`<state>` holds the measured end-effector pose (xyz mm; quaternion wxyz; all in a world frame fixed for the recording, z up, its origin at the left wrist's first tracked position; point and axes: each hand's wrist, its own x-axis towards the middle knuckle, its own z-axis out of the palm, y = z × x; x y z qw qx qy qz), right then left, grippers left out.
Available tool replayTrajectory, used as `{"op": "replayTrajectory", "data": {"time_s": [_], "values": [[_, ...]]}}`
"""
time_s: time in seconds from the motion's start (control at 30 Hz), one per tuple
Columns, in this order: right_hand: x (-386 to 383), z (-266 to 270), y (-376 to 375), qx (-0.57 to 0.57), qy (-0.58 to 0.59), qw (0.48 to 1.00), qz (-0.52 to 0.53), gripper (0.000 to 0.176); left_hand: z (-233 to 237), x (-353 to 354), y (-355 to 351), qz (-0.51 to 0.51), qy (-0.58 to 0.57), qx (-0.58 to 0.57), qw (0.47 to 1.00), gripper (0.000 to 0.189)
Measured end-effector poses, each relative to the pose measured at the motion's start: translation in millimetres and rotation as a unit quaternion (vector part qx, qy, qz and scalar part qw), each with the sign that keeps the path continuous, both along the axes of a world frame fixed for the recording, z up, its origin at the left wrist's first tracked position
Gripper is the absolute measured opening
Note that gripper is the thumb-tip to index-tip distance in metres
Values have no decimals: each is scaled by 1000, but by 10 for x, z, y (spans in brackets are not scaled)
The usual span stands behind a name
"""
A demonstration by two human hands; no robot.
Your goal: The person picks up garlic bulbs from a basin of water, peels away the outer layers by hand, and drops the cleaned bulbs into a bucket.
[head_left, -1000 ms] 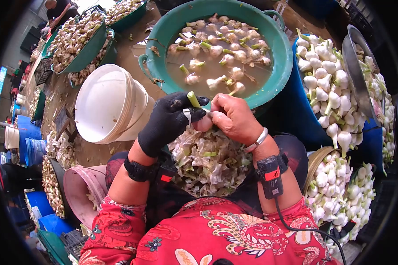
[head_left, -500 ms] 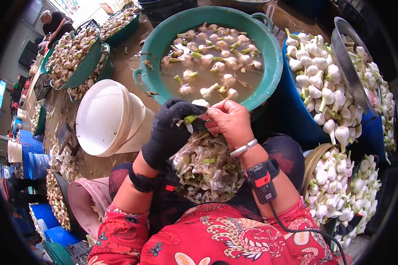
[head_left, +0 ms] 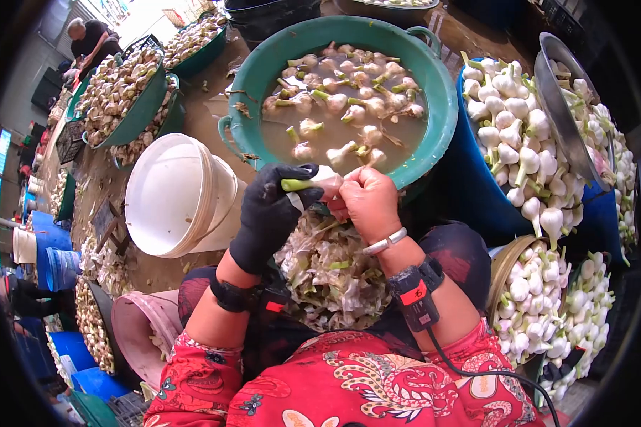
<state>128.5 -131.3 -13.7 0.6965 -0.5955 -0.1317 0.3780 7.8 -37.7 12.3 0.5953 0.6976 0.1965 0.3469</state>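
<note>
A garlic bulb [head_left: 325, 181] with a short green stem lies sideways between my hands, just over the near rim of the green tub. My left hand [head_left: 271, 213], in a black glove, is closed around it at the stem side. A pale strip shows below the stem by the gloved fingers. My bare right hand [head_left: 370, 203] pinches at the bulb's other end, its fingertips on the papery skin. Below both hands, a heap of peeled garlic skins [head_left: 335, 277] sits between my knees. Garlic bulbs with stems float in murky water in the green tub [head_left: 445, 121].
A white bucket [head_left: 165, 192] leans at the left, with a pink bucket [head_left: 146, 324] nearer. At the right, a blue barrel [head_left: 477, 181] is heaped with white garlic. Green basins [head_left: 139, 110] of unpeeled garlic stand back left, where another person [head_left: 89, 43] bends over.
The garlic bulb has turned so its stem and pinkish side show more plainly. My left hand has opened its grip slightly around it, and my right hand has shifted a little down.
</note>
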Motion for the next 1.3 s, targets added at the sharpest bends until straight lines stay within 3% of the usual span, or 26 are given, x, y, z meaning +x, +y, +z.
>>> {"op": "replayTrajectory", "data": {"time_s": [0.03, 0.07, 0.13, 0.2, 0.23, 0.27, 0.33, 0.37, 0.4, 0.47, 0.53, 0.57, 0.6, 0.67, 0.73, 0.8, 0.87, 0.9, 0.97, 1.0, 1.07, 1.13, 1.2, 1.23, 1.27, 1.3], "values": [[-9, 2, -10, 3, -1, 1000, 5, 11, 48, -53, 41, -11, 13, -124, 992, 27], [-4, 3, -28, -11, 7, 1000, 20, 11, 106, -73, 64, -7, 11, -121, 993, 27], [-5, 0, -61, -38, 22, 998, 50, 11, 213, -100, 127, -34, -81, -372, 924, 33], [10, 1, -76, -61, 21, 996, 65, 12, 114, -178, 263, -15, -86, -395, 915, 37], [71, -26, -91, -56, 33, 997, 40, 9, 85, -223, 318, 1, -22, -92, 995, 35], [129, -45, -111, -51, 46, 998, 15, 8, 72, -262, 354, 17, 47, 218, 975, 34], [249, 84, -133, -36, 57, 998, -19, 7, 109, -304, 417, 41, 30, 156, 986, 30], [240, 109, -136, -31, 74, 997, -19, 7, 163, -370, 526, 42, -56, -62, 996, 27], [239, 120, -157, -27, 91, 995, -21, 8, 216, -436, 647, 37, -138, -278, 950, 25], [213, 69, -210, -42, 96, 995, 7, 9, 403, -724, 976, 169, -83, -134, 973, 23], [216, 47, -267, -70, 70, 987, 127, 6, 618, -1064, 1196, 250, 94, 101, 958, 24], [204, -227, -256, 0, -110, 970, 219, 9, 622, -1141, 1349, 256, 145, 137, 946, 26], [125, -86, -292, -17, -128, 950, 286, 11, 602, -1156, 1440, 263, 196, 171, 929, 28], [70, 13, -262, -126, -262, 891, 350, 12, 658, -660, 1220, 142, 211, 222, 941, 31], [93, 52, -250, -126, -299, 880, 348, 13, 431, -39, 999, -9, 252, 236, 939, 22], [166, 81, -265, -127, -336, 869, 341, 13, 144, 511, 872, -129, 353, 248, 893, 30], [234, 86, -312, -159, -408, 803, 403, 15, 11, 1031, 781, -184, 479, 263, 817, 41], [257, 60, -341, -169, -398, 823, 369, 17, -148, 1191, 834, -191, 477, 266, 816, 41], [335, 104, -350, -184, -399, 853, 282, 17, -598, 1493, 962, -212, 512, 380, 741, 55], [386, 152, -356, -192, -399, 874, 199, 17, -733, 1549, 966, -211, 492, 373, 757, 58], [497, 269, -380, -181, -376, 898, 142, 16, -899, 1716, 981, -280, 561, 391, 674, 51], [564, 300, -391, -116, -316, 941, 35, 14, -882, 1655, 971, -276, 538, 418, 678, 44], [578, 282, -392, -88, -267, 959, 34, 12, -735, 1498, 1009, -204, 521, 293, 776, 36], [563, 267, -370, -77, -258, 963, 11, 19, -564, 1368, 979, -180, 436, 45, 881, 26], [535, 243, -347, -64, -249, 966, -10, 28, -386, 1207, 936, -192, 326, -102, 920, 23], [509, 134, -316, -73, -256, 964, 18, 49, -165, 1057, 795, -177, 287, -149, 930, 24]]}}
